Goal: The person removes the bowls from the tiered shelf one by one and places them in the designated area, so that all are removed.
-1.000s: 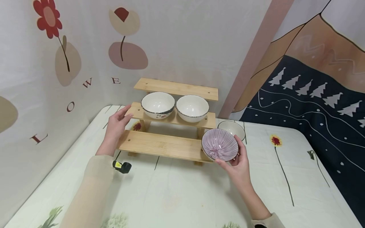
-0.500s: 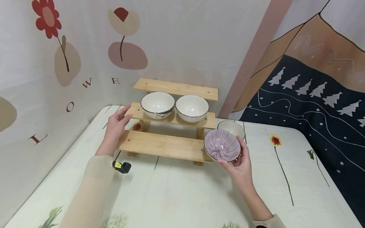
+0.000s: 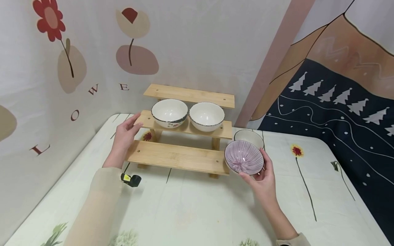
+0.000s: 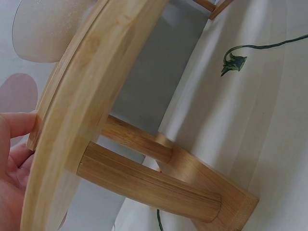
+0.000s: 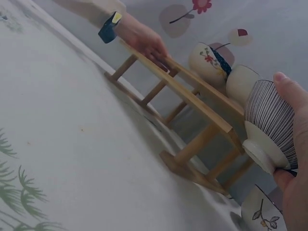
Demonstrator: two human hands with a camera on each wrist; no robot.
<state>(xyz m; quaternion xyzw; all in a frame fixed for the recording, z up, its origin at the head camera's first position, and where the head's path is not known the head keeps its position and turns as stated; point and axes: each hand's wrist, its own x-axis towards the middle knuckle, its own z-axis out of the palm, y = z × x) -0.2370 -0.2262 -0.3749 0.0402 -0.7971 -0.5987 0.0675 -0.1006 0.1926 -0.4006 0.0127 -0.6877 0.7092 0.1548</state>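
Observation:
My right hand (image 3: 261, 181) grips a bowl (image 3: 244, 158) with purple stripes inside and dark lines outside, its opening tilted toward the head camera. The bowl is held up near the right end of the lowest shelf board. At the left end of the middle board of a three-step wooden rack (image 3: 175, 155), my left hand (image 3: 124, 135) pinches the edge between thumb and fingers. Two white bowls stand side by side on that middle board: a left one (image 3: 170, 112) with a floral outside and a right one (image 3: 207, 116).
Another white bowl (image 3: 249, 136) stands on the table to the right of the rack, partly hidden behind the striped bowl; the right wrist view shows a leaf pattern on it. A patterned cloth covers the table (image 3: 184, 208). Fabric walls (image 3: 197, 48) rise behind.
My right hand has moved the striped bowl a little to the right, away from the lowest board's end. The left hand keeps its hold on the rack.

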